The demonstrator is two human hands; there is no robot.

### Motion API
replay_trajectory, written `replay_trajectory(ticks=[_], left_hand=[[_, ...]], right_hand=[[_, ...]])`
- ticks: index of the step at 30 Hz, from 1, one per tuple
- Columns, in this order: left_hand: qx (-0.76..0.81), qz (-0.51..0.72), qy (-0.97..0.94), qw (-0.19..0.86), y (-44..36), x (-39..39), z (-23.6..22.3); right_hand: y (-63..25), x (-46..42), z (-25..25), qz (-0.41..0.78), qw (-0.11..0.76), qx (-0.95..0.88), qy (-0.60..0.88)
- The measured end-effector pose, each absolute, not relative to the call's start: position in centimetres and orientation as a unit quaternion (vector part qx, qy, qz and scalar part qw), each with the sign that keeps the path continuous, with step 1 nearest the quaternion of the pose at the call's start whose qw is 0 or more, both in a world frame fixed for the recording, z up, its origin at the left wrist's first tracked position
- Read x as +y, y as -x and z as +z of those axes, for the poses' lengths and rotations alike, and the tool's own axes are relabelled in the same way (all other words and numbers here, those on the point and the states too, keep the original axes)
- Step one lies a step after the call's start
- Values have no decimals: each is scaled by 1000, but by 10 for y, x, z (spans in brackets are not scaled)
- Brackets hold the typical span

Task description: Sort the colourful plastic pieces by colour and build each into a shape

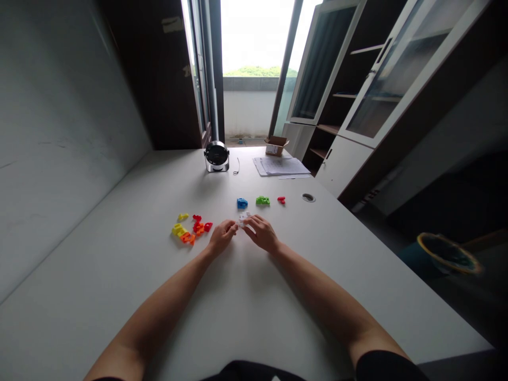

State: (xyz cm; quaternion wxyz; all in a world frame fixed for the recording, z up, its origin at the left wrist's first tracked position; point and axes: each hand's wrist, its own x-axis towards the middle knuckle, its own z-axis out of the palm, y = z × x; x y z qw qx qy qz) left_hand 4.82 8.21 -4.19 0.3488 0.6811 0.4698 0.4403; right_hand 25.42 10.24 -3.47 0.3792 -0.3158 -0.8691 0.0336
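White piece (244,216) sits between the two hands at the middle of the white table (246,317), just in front of a blue piece (242,203). The right hand (262,234) has its fingers and thumb closed on the piece from the right. The left hand (223,236) is curled with thumb and forefinger together at the near left edge of the same piece; whether they grip it or only touch it, I cannot tell. Beyond the hands, the blue piece, a green piece (262,200) and a small red piece (281,200) lie apart in a row from left to right, with a round hole (308,198) in the table farther right. Left of the left hand is a loose group of yellow pieces (179,230), orange pieces (186,237) and red pieces (208,227), some touching. Toward the far edge stand a round black object (217,154) in a shiny frame and an open cardboard box (274,148), with a thin cord (238,166) and a stack of papers (283,166) lying nearer.
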Motion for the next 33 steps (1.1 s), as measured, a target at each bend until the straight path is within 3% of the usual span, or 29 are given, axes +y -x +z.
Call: replay_trajectory(ticks=[33], left_hand=[[540,390,-665,338,-52,82,-43]], right_hand=[[-253,104,-38,-5,363,-885,293]])
